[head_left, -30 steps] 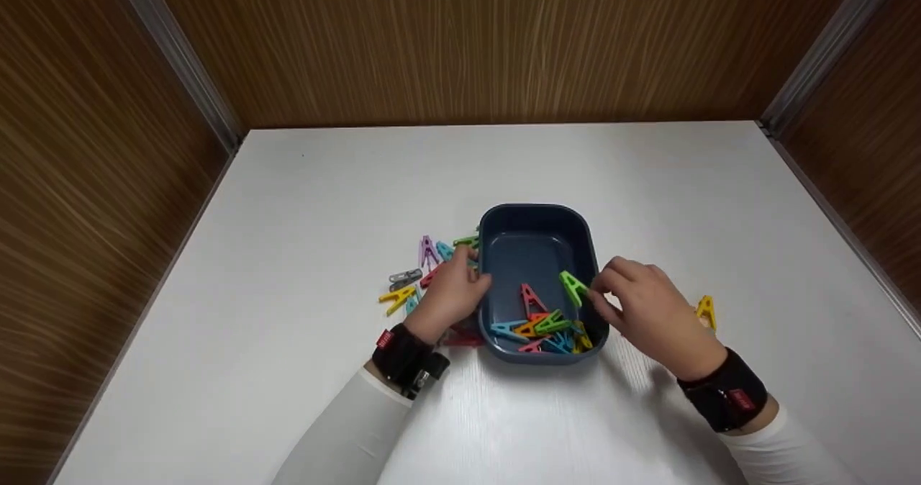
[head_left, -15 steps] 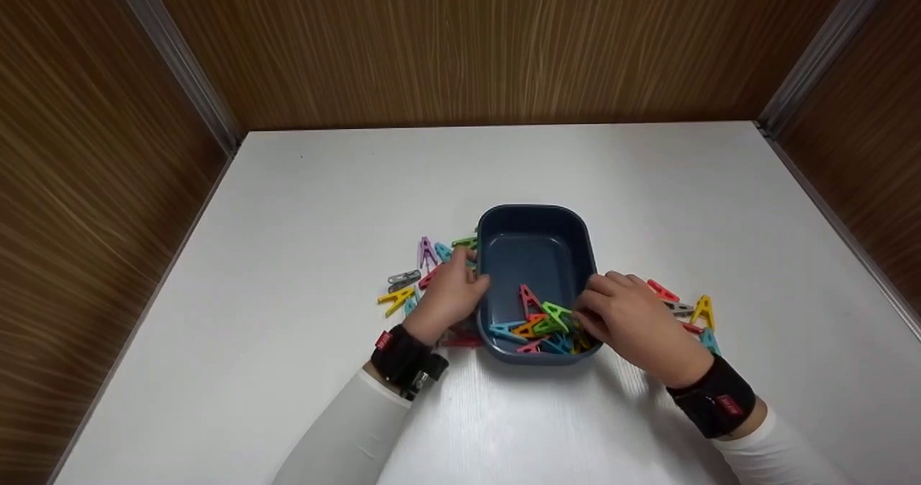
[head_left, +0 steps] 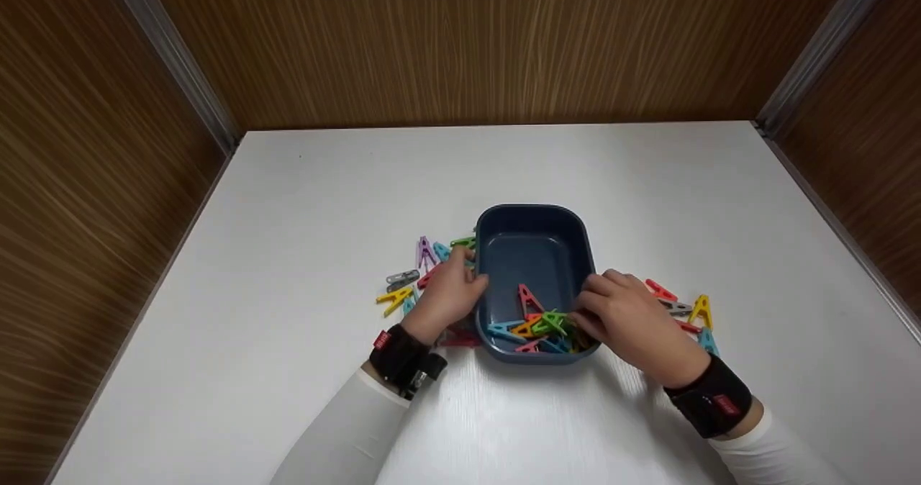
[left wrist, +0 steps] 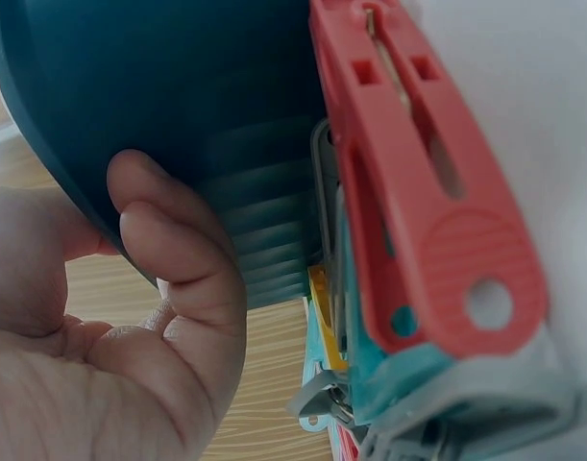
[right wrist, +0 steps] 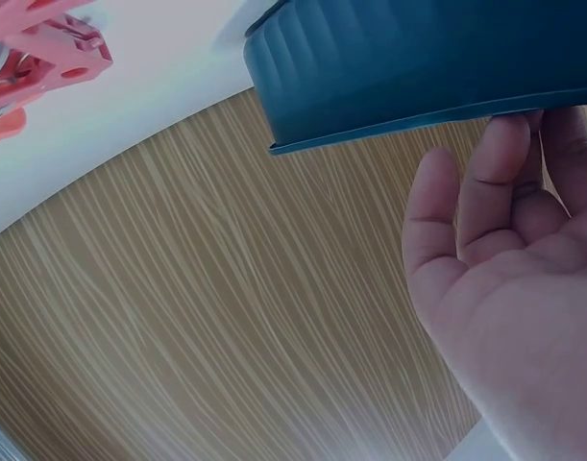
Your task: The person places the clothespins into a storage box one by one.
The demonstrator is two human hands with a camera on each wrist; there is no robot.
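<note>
1. The right hand [head_left: 627, 318] sits at the right side of the blue tub [head_left: 536, 219]. Its fingertips reach over the rim and down to the green peg [head_left: 552, 321] in the tub. The head view does not show clearly if this grip pinches the peg or just touches it. In the right wrist view the fingers [right wrist: 480, 182] curl loosely under the tub's edge [right wrist: 418, 67], and their tips are hidden behind it.

2. The left hand [head_left: 447, 292] is at the left side of the tub. Its grip is curled against the tub's outer wall. In the left wrist view the fingers [left wrist: 183, 254] bend and press on the dark blue wall [left wrist: 178, 86]. A big red peg [left wrist: 418, 206] lies right beside that wall on the counter.

3. The green peg lies on top of a small heap of colored pegs [head_left: 536, 327] at the near end of the tub. A red peg [head_left: 529, 299] stands up a little behind the heap.

4. The far half of the tub shows its bare blue floor.

5. More pegs lie on the white counter [head_left: 460, 175] left of the tub, near the left hand: a purple one [head_left: 424, 251], a gray one [head_left: 403, 278] and a yellow one [head_left: 394, 298].

6. Right of the tub, behind the right hand, lie a red peg [head_left: 660, 289] and a yellow peg [head_left: 701, 309].

7. Both wrists wear black straps over white sleeves.

8. Brown wood walls stand around the counter.
</note>
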